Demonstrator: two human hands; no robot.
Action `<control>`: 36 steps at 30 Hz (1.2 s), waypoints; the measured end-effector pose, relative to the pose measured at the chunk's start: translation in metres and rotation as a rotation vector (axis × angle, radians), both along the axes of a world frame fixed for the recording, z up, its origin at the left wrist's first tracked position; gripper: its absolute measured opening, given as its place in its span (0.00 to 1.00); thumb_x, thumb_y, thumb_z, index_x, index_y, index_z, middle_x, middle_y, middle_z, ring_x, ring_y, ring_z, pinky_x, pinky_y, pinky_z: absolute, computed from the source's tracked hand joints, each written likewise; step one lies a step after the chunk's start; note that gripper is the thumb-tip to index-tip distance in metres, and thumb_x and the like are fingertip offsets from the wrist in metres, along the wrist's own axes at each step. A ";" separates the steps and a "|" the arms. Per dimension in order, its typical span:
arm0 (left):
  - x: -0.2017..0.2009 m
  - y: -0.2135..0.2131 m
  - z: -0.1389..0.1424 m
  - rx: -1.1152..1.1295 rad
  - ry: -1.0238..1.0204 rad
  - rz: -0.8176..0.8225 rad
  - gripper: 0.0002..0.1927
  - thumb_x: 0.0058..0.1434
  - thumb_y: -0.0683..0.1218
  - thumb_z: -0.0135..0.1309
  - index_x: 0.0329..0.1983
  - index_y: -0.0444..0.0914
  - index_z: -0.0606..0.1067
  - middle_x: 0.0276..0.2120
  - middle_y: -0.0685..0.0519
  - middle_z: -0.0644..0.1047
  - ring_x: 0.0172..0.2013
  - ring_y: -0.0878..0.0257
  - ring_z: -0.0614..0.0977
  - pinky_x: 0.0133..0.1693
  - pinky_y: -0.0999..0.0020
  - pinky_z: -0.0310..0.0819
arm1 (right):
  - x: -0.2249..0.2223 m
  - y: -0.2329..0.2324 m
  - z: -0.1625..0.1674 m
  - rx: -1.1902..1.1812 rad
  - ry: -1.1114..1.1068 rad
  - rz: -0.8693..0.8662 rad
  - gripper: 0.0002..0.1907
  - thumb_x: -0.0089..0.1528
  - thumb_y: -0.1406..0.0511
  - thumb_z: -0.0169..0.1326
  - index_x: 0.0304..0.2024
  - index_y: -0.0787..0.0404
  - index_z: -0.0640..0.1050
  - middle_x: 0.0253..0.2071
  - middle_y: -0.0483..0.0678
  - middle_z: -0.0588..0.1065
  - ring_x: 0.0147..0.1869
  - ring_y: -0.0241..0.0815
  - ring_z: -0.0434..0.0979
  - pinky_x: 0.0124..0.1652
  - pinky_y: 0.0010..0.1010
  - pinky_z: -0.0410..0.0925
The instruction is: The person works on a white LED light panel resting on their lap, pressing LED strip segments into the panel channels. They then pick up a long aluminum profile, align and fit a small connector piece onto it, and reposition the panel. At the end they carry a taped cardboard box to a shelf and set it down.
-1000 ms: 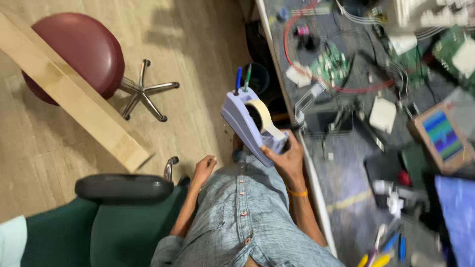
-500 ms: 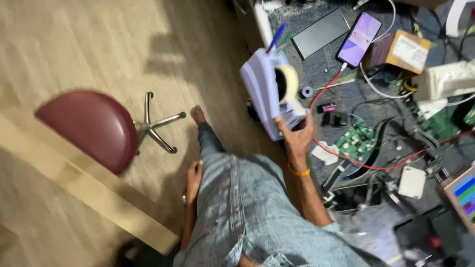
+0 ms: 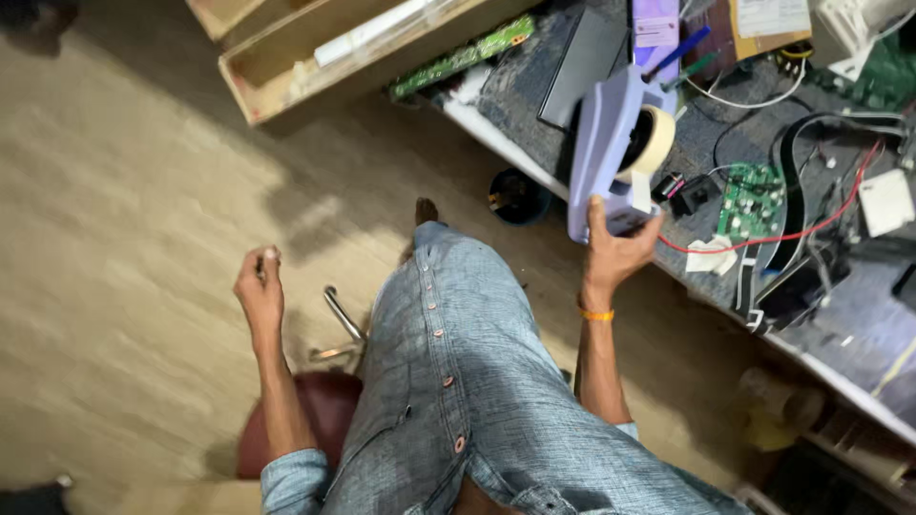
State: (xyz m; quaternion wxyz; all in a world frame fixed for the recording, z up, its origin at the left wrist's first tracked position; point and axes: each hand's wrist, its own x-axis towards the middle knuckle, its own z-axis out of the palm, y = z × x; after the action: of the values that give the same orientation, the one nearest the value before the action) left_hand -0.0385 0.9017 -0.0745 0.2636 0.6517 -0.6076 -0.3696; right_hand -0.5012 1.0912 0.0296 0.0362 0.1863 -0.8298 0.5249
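Observation:
My right hand (image 3: 615, 250) grips the lower end of a pale purple desk organiser (image 3: 603, 153) that carries a roll of cream tape (image 3: 652, 141) and pens (image 3: 676, 52) at its top. The organiser is lifted over the front edge of the workbench (image 3: 863, 377). My left hand (image 3: 260, 284) hangs free over the wooden floor, fingers curled with nothing in them. A long denim shirt (image 3: 458, 381) covers my body between the two arms.
The workbench holds a green circuit board (image 3: 750, 198), a red wire (image 3: 821, 215), black cables, a dark flat panel (image 3: 580, 67) and a cardboard box. A maroon stool (image 3: 315, 410) is under me. A wooden shelf unit (image 3: 324, 57) and a dark round tub (image 3: 518, 195) sit on the floor.
The view has swung and I have moved over the maroon stool. My right hand carried the organiser along the bench. My left hand has lifted off my side into the air.

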 end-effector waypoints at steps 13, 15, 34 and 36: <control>-0.182 -0.100 0.096 -0.037 0.111 -0.803 0.12 0.72 0.44 0.51 0.53 0.35 0.78 0.47 0.43 0.81 0.48 0.52 0.83 0.50 0.61 0.75 | 0.073 0.005 0.017 0.079 -0.019 -0.209 0.29 0.59 0.63 0.72 0.57 0.67 0.73 0.46 0.51 0.78 0.48 0.39 0.78 0.51 0.35 0.73; -0.201 -0.102 0.106 0.065 0.136 -0.893 0.12 0.72 0.45 0.51 0.54 0.35 0.78 0.47 0.44 0.81 0.47 0.53 0.84 0.49 0.62 0.76 | 0.089 0.004 0.025 0.047 -0.105 -0.198 0.29 0.58 0.64 0.71 0.56 0.68 0.73 0.45 0.50 0.77 0.48 0.39 0.76 0.50 0.34 0.72; -0.261 -0.129 0.145 0.037 0.324 -1.644 0.13 0.71 0.47 0.53 0.51 0.34 0.77 0.44 0.45 0.79 0.47 0.49 0.79 0.51 0.56 0.70 | 0.104 -0.109 -0.024 -0.102 0.055 -0.555 0.29 0.60 0.65 0.72 0.57 0.67 0.72 0.46 0.50 0.78 0.47 0.39 0.76 0.49 0.34 0.72; -0.260 -0.131 0.144 0.048 0.324 -1.665 0.13 0.71 0.47 0.53 0.51 0.34 0.77 0.44 0.45 0.79 0.47 0.49 0.79 0.51 0.56 0.70 | 0.092 -0.110 -0.022 -0.102 0.059 -0.594 0.28 0.61 0.65 0.72 0.57 0.67 0.72 0.45 0.49 0.76 0.47 0.38 0.74 0.48 0.33 0.71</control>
State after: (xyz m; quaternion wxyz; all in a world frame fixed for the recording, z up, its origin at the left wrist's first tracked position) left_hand -0.2983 0.7711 0.0697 -0.0246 -0.0640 -0.8358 -0.5447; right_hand -0.4092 0.9811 0.0071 0.2213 -0.0514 -0.8190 0.5269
